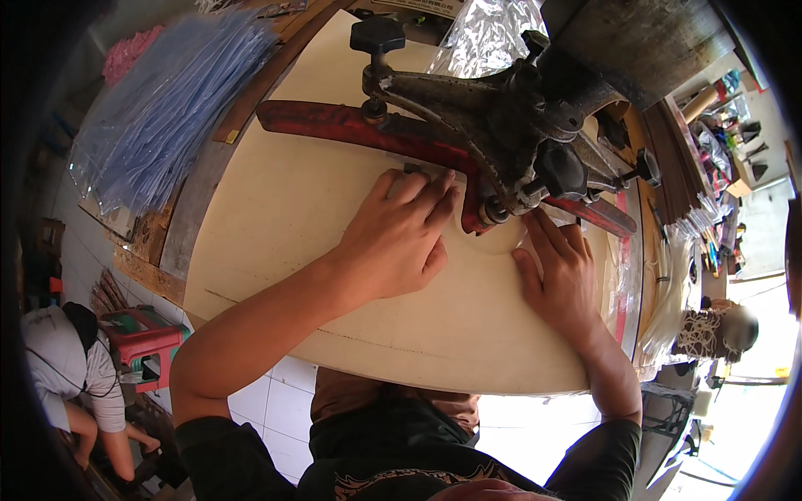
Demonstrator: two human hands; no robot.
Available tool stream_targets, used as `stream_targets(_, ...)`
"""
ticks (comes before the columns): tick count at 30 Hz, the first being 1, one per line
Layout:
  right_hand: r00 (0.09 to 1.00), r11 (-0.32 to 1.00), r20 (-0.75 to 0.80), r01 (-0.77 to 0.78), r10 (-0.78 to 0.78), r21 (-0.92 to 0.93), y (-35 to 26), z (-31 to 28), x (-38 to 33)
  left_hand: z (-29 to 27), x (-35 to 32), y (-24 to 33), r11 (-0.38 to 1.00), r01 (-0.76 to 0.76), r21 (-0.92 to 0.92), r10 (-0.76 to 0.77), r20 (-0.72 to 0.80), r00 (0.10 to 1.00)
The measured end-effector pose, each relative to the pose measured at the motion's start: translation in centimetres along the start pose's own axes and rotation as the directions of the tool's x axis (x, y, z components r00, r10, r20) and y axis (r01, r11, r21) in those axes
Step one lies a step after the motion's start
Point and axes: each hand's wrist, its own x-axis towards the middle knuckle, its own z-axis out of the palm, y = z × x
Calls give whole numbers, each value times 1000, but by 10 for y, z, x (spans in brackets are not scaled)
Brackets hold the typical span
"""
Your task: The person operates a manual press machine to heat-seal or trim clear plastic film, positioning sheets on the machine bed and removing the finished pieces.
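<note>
The left hand (pixel 401 234) has its fingers bent near the edge of the red bar (pixel 322 121), and whether they grip anything I cannot tell; the right hand (pixel 558 267) lies with fingers stretched toward the bar, its hold equally unclear. The bar sits beneath a dark metal press head (pixel 518 113), over a pale board (pixel 267 209). Left of the board lie clear plastic bags (pixel 175 100); farther off, a person (pixel 63 351) is near a red stool (pixel 152 354)

Dark print on a carton (pixel 418 6), design on shirt (pixel 393 451) (lettering unclear)
</note>
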Motion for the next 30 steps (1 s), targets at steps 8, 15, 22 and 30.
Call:
stream_targets(8,1000,1000,-6,-2,2,-4,-1,0,0,0,0,0,1000,4,-10,-4,-1,1000)
stream_targets(15,1000,1000,-4,-6,6,-1,-1,-1,0,-1,1,0,1000,6,3,-6,4,1000)
stream_targets(22,1000,1000,0,-3,3,3,0,0,-1,-1,0,0,1000,6,5,-6,18,1000)
stream_targets(30,1000,1000,-1,-1,1,-1,0,0,-1,-1,0,0,1000,2,-4,-2,8,1000)
